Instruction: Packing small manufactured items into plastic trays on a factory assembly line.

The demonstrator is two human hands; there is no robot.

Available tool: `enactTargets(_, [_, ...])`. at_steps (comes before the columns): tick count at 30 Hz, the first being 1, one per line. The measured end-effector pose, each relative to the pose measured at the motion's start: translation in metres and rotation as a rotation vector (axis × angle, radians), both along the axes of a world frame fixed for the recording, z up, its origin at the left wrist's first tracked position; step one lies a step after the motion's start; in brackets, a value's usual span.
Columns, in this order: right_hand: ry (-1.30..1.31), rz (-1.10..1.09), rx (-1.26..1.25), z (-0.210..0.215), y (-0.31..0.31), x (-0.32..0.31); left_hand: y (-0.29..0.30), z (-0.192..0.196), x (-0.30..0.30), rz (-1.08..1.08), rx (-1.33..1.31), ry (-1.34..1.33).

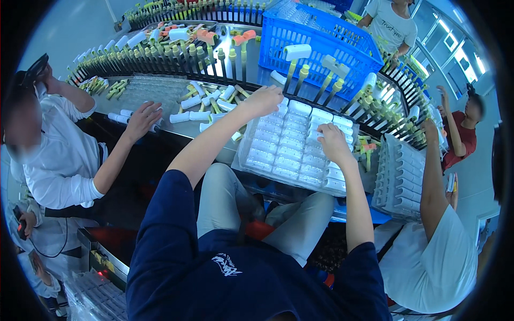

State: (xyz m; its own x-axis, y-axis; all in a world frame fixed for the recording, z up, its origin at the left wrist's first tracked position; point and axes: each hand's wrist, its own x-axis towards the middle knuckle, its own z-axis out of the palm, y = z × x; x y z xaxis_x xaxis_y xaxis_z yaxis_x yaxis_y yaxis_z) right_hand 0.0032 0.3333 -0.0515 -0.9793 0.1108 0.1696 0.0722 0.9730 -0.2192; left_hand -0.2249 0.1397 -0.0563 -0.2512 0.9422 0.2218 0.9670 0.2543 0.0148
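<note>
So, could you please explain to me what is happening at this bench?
The person's right hand is at the white, rounded pieces in a clear plastic tray before them. Their left hand is near its far left corner; whether it grips anything is unclear. Loose white and yellow-green pieces lie scattered to the left, near a white-sleeved co-worker's hand. A blue plastic crate stands beyond the tray.

Gap between hands (334, 142), posts (304, 71) beyond

Lettering (395, 27) on white T-shirt (393, 17); print (227, 264) on navy shirt (251, 286).
</note>
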Motion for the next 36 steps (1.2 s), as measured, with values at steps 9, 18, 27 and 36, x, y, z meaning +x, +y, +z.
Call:
enactTargets(9, [0.367,-0.241,-0.521,0.053,-0.033,0.046,0.015,0.067,-0.003,0.282,0.868,-0.685])
enactTargets(18, [0.521,-0.297,-0.619,0.067,-0.048,0.051,0.045,0.126,-0.063,0.463,0.756,-0.314])
enactTargets(27, [0.587,-0.334,-0.703,0.057,-0.032,0.035,0.023,0.127,-0.065,0.697,0.398,0.057])
enactTargets(36, [0.595,-0.204,-0.636,0.084,-0.045,-0.048,-0.029,0.151,-0.145,0.825,0.262,-0.037])
